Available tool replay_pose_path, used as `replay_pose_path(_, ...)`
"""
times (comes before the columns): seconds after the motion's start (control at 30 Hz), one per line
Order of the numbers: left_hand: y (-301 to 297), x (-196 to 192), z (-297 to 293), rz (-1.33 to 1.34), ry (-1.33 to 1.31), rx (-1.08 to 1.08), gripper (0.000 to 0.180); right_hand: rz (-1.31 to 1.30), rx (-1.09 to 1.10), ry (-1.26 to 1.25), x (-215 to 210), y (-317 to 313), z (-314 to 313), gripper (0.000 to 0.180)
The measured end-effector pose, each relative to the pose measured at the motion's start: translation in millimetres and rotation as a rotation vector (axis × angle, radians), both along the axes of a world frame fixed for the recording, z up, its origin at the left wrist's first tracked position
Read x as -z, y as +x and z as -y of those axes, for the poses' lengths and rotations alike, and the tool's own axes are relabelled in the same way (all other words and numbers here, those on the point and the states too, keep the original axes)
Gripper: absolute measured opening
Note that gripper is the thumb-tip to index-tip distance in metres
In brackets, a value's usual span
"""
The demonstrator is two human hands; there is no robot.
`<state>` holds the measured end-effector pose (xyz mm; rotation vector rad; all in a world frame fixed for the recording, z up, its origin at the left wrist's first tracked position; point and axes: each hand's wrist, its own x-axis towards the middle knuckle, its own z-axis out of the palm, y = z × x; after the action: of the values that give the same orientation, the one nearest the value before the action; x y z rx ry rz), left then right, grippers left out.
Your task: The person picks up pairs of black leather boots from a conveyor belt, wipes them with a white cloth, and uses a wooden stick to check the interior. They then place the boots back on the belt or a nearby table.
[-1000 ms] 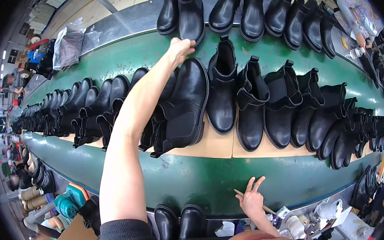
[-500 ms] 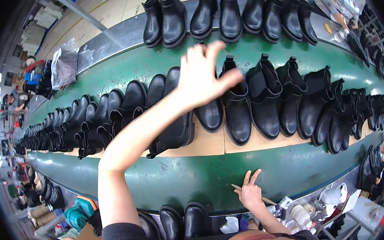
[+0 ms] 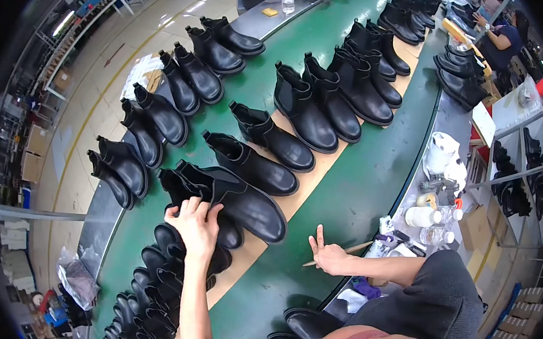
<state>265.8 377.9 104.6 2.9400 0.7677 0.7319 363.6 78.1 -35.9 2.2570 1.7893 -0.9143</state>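
Observation:
My left hand grips the top of a black ankle boot, thumb and fingers closed on its shaft near the pull tab. The boot's toe points toward the right and it looks raised above the row, overlapping its neighbours. My right hand is over the green bench, holding a thin pale wooden stick crosswise. Two of its fingers stick up while the others curl round the stick. Beside the held boot stands another black ankle boot on the brown cardboard strip.
More boots line the strip both ways. A second row of boots stands along the far metal edge. White bottles, a white cloth-like bundle and small tools crowd the right side. Two boots sit close to my body.
My view has turned to the right. My left hand, spread in the air over the row before, now grips a boot by its shaft. My right hand still holds the stick.

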Motion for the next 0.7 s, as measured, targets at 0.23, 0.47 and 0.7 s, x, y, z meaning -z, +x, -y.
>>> replay_pose_path(0.23,-78,-111,-31,0.088,0.071,-0.072,0.031,0.003,0.017,-0.066,-4,-10,-4,0.093)
replay_pose_path(0.47,-185,-169,-115,-0.161,0.095,-0.384,0.028,0.044,-0.008,-0.068,-2,-21,-10,0.092)
replay_pose_path(0.7,-272,-63,-250,-0.305,0.167,-0.529,0.016,0.069,-0.068,-0.141,-2,-19,-18,0.092)
